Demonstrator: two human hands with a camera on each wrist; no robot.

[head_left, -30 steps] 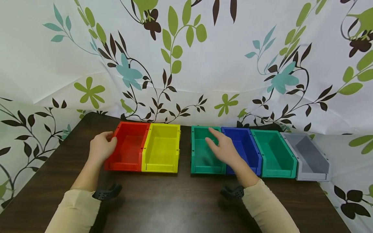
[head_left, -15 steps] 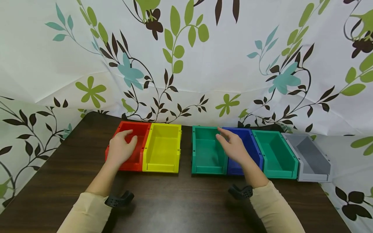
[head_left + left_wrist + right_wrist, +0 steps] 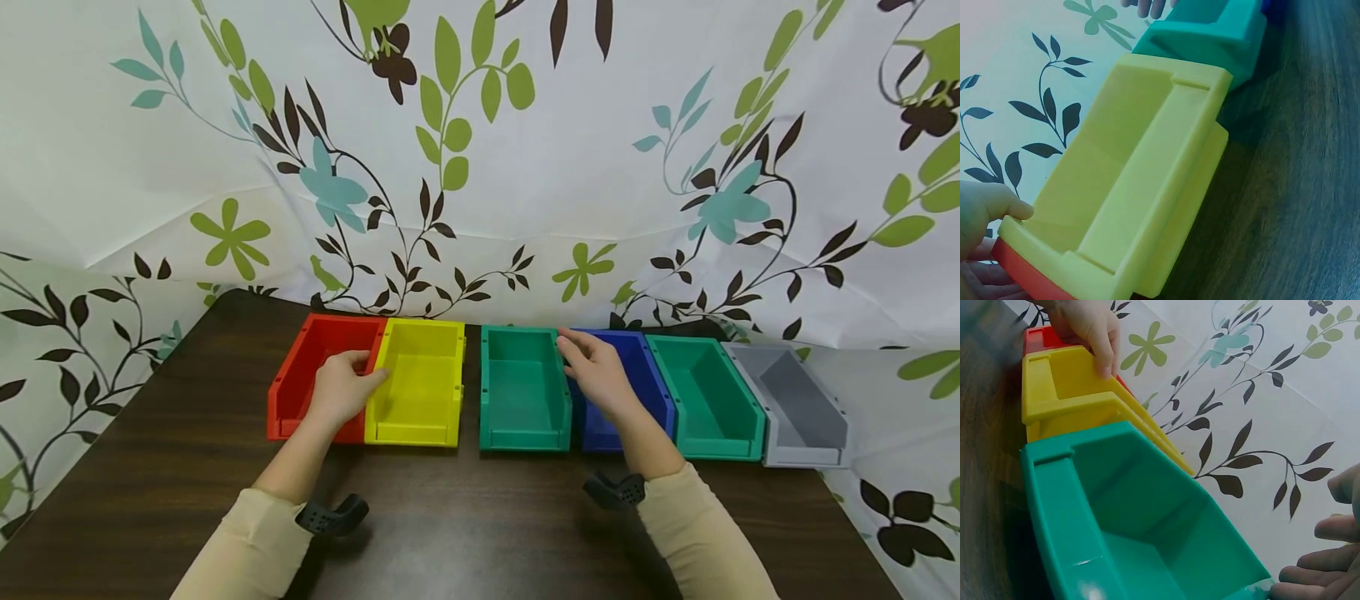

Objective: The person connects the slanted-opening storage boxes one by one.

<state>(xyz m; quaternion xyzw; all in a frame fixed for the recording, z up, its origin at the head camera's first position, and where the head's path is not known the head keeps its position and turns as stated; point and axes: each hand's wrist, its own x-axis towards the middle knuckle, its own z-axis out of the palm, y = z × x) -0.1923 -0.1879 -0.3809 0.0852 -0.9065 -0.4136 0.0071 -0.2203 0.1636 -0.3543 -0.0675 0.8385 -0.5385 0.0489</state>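
Observation:
My left hand (image 3: 345, 387) is at the wall where the red bin (image 3: 288, 400) meets the yellow bin (image 3: 416, 383). In the left wrist view its thumb (image 3: 1019, 209) bends onto the yellow rim, and the other fingers are on the red side, so it pinches the wall there. My right hand (image 3: 603, 383) has its fingertips at the right rim of the nearer green bin (image 3: 525, 383). Its fingers (image 3: 1329, 559) are extended in the right wrist view, close against that bin's outer end. Part of the blue bin (image 3: 637, 375) is hidden behind the right hand.
A second green bin (image 3: 712, 400) and a grey bin (image 3: 795, 408) continue the row to the right. All stand on a dark wood table (image 3: 450, 517), before a leaf-patterned white cloth (image 3: 525, 208). A narrow gap separates yellow from green.
My left hand has moved right, from the red bin's outer side to the wall beside the yellow bin. The nearer green bin has shifted left, away from the blue one, with my right hand beside it.

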